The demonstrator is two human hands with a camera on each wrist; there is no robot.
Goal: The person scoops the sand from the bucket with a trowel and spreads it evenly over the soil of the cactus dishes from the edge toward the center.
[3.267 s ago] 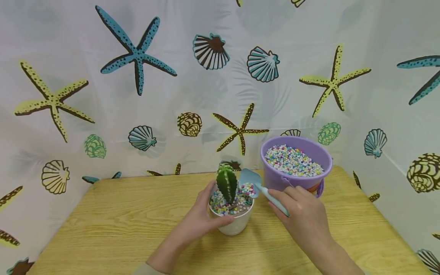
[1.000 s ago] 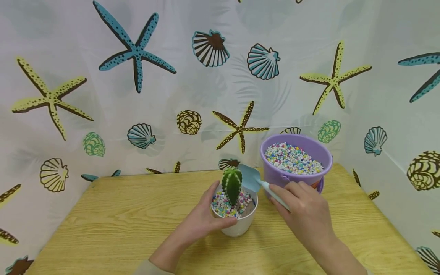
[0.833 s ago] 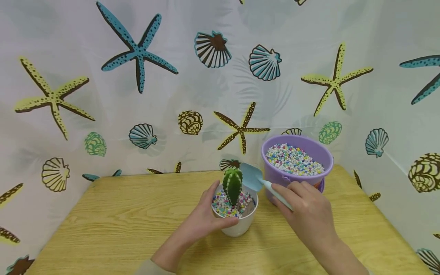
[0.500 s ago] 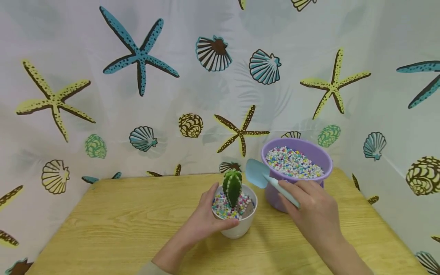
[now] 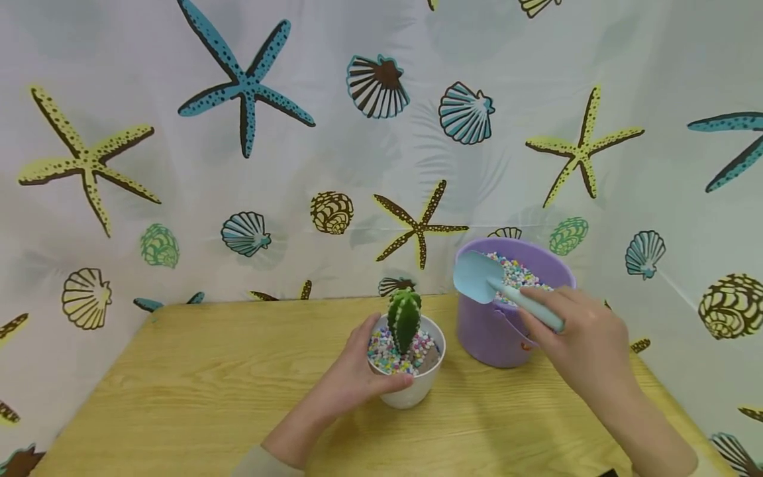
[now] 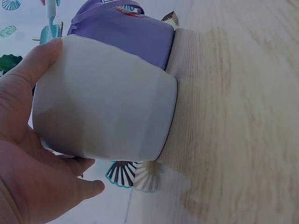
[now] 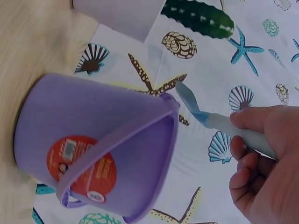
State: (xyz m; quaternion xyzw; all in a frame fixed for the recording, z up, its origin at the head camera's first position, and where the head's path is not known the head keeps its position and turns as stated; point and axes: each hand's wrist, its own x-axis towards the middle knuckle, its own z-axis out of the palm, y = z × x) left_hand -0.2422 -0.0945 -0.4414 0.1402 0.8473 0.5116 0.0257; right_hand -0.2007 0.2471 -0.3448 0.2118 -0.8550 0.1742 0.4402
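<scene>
My left hand (image 5: pixel 353 376) grips a white flowerpot (image 5: pixel 411 393), thumb along the near rim and fingers at its left side. In it stands a green cactus (image 5: pixel 404 322) among multicoloured pebbles (image 5: pixel 384 354), with a bare brown patch at the right. My right hand (image 5: pixel 589 339) holds a light blue toy shovel (image 5: pixel 480 278) by its handle. The blade hangs over the left rim of a purple bucket (image 5: pixel 491 334), with no pebbles visible on it. Pebbles fill part of the bucket, partly hidden by the shovel. In the left wrist view the flowerpot (image 6: pixel 103 98) stands on the table.
The wooden table (image 5: pixel 226 371) carries the flowerpot in the middle and the bucket at the back right. A white curtain (image 5: pixel 286 165) printed with starfish and shells rises behind and to the right. The bucket's purple handle (image 7: pixel 117 140) hangs down its side over a red label.
The shovel held pebbles over the flowerpot's right side; those have left the blade. My right hand has since carried it right and up to the bucket. My left hand keeps hold of the flowerpot.
</scene>
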